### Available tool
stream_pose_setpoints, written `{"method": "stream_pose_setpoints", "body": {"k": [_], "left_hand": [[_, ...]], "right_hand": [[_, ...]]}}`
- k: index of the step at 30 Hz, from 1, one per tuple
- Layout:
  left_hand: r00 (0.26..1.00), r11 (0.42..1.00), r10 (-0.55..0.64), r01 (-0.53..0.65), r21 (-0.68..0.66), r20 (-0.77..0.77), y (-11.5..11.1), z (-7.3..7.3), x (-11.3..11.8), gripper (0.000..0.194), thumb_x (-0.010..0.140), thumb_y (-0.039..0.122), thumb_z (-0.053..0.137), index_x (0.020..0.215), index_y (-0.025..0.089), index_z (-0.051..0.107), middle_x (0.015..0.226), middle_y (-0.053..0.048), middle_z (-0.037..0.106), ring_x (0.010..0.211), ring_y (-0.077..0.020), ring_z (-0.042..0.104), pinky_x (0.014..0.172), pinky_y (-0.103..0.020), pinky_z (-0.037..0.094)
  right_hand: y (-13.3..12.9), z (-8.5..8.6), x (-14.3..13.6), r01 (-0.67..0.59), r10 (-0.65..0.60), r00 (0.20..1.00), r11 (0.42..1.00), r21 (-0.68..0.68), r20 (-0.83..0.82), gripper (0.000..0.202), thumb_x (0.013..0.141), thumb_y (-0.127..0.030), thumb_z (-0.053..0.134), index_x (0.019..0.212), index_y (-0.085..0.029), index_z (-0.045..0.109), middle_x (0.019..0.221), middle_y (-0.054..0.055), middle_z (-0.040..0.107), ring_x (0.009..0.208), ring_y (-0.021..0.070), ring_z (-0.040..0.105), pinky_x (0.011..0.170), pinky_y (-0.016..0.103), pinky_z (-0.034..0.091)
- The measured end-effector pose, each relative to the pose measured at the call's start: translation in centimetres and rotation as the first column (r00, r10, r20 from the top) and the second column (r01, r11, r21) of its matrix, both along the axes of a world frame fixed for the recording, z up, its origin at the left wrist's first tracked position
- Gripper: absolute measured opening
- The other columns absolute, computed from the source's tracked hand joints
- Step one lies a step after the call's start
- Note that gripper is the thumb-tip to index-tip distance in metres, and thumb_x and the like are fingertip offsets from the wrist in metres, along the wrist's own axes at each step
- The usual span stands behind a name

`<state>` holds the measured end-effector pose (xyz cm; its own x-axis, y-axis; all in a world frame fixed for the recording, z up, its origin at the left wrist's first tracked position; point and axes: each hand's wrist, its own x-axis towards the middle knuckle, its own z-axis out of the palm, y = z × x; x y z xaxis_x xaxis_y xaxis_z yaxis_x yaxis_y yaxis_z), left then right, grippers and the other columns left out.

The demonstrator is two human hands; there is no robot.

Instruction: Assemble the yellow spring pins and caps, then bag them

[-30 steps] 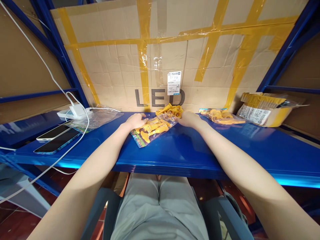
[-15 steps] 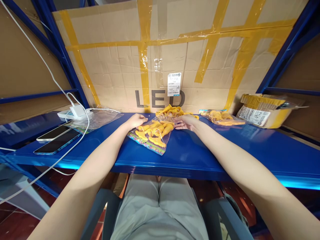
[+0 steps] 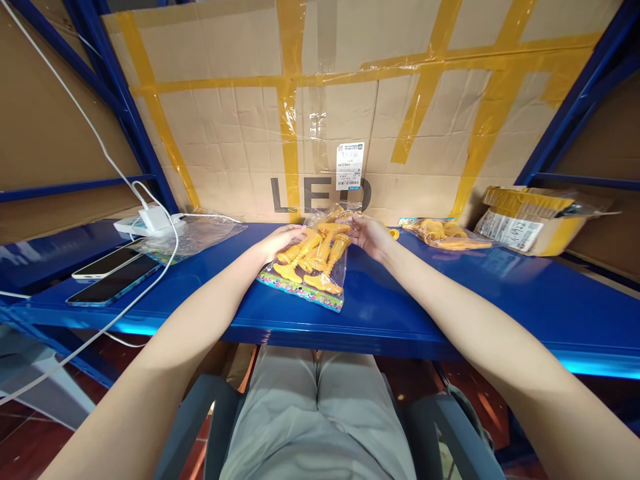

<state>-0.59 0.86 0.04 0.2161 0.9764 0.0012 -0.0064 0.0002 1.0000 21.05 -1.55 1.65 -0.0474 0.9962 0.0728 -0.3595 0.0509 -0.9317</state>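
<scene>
A clear plastic bag (image 3: 320,267) with a colourful printed strip along its near edge lies on the blue shelf in front of me, holding several yellow-orange plastic pieces. My left hand (image 3: 283,241) grips the bag's left side near its far end. At the opposite side, my right hand (image 3: 369,237) has its fingers closed on the bag's far right part. The far end of the bag is lifted off the shelf. Part of a yellow piece (image 3: 394,234) shows just behind my right hand; the bag hides most of what lies behind it.
Another bag of yellow pieces (image 3: 443,233) lies to the right, beside a taped cardboard box (image 3: 530,223). On the left are two phones (image 3: 115,280), a white charger (image 3: 156,219) with cables, and a flat clear bag (image 3: 210,233). A large cardboard sheet (image 3: 225,147) stands behind the shelf.
Both hands have taken hold of the bag and raised its far end. The yellow pieces inside have shifted toward the printed edge. The loose pile behind is now mostly covered.
</scene>
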Motion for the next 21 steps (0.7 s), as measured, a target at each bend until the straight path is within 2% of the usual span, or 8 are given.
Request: {"method": "stream_pose_setpoints", "body": {"k": [3, 6, 10, 14, 17, 21], "left_hand": [[0.998, 0.997, 0.054, -0.053, -0.063, 0.010, 0.2, 0.2, -0.1, 0.025, 0.079, 0.036, 0.070, 0.074, 0.013, 0.063, 0.063, -0.002, 0.065, 0.051, -0.0094, 0.058, 0.052, -0.020, 0.047], [0.996, 0.995, 0.092, -0.093, -0.043, -0.008, 0.4, 0.2, -0.3, 0.022, 0.078, 0.032, 0.072, 0.073, 0.013, 0.062, 0.054, 0.000, 0.060, 0.042, -0.0069, 0.052, 0.045, -0.017, 0.042], [0.989, 0.989, 0.145, -0.145, -0.030, 0.027, 0.7, 0.1, -0.5, 0.012, 0.077, 0.014, 0.070, 0.071, 0.012, 0.060, 0.058, -0.002, 0.064, 0.048, -0.0086, 0.060, 0.054, -0.019, 0.049], [0.978, 0.982, 0.186, -0.185, -0.026, 0.089, 1.0, 0.1, -0.6, 0.013, 0.076, 0.001, 0.062, 0.070, 0.012, 0.058, 0.065, -0.005, 0.068, 0.053, -0.0111, 0.065, 0.059, -0.022, 0.054], [0.977, 0.979, 0.203, -0.202, -0.014, 0.072, 1.4, 0.0, -0.9, 0.011, 0.076, 0.004, 0.064, 0.073, 0.012, 0.057, 0.064, -0.005, 0.068, 0.052, -0.0117, 0.065, 0.056, -0.022, 0.054], [0.991, 0.991, 0.134, -0.134, -0.009, 0.001, 1.6, -0.2, -1.5, 0.016, 0.070, 0.010, 0.075, 0.077, 0.012, 0.061, 0.068, -0.008, 0.071, 0.056, -0.0122, 0.066, 0.055, -0.020, 0.054]], "right_hand": [[0.0, -0.1, 0.0, -0.017, 0.017, 1.000, 1.000, 0.005, -0.011, 0.020, 0.094, -0.013, 0.037, 0.079, -0.017, 0.050, 0.069, 0.002, 0.070, 0.054, 0.0102, 0.063, 0.052, 0.021, 0.051], [0.1, -0.4, -0.2, -0.019, 0.019, 1.000, 1.000, -0.018, -0.012, 0.023, 0.094, -0.013, 0.037, 0.076, -0.018, 0.049, 0.064, 0.000, 0.068, 0.050, 0.0095, 0.061, 0.051, 0.020, 0.050], [0.2, -0.9, -0.5, -0.020, 0.021, 1.000, 0.999, -0.047, 0.015, 0.025, 0.095, -0.015, 0.036, 0.074, -0.019, 0.048, 0.064, 0.000, 0.068, 0.048, 0.0094, 0.060, 0.049, 0.020, 0.050], [0.7, -1.1, -0.5, 0.030, -0.026, 0.999, 0.996, -0.086, 0.045, 0.026, 0.096, -0.015, 0.035, 0.075, -0.019, 0.049, 0.063, 0.002, 0.068, 0.051, 0.0107, 0.062, 0.048, 0.020, 0.050], [1.1, -1.4, -0.3, 0.039, -0.029, 0.996, 0.992, -0.116, 0.088, 0.027, 0.097, -0.014, 0.033, 0.077, -0.018, 0.051, 0.061, 0.002, 0.067, 0.051, 0.0108, 0.063, 0.048, 0.020, 0.051], [1.3, -2.0, 0.1, -0.027, 0.044, 0.987, 0.993, -0.113, 0.156, 0.016, 0.091, -0.011, 0.049, 0.078, -0.017, 0.056, 0.065, 0.002, 0.069, 0.055, 0.0103, 0.065, 0.052, 0.019, 0.053]]}}
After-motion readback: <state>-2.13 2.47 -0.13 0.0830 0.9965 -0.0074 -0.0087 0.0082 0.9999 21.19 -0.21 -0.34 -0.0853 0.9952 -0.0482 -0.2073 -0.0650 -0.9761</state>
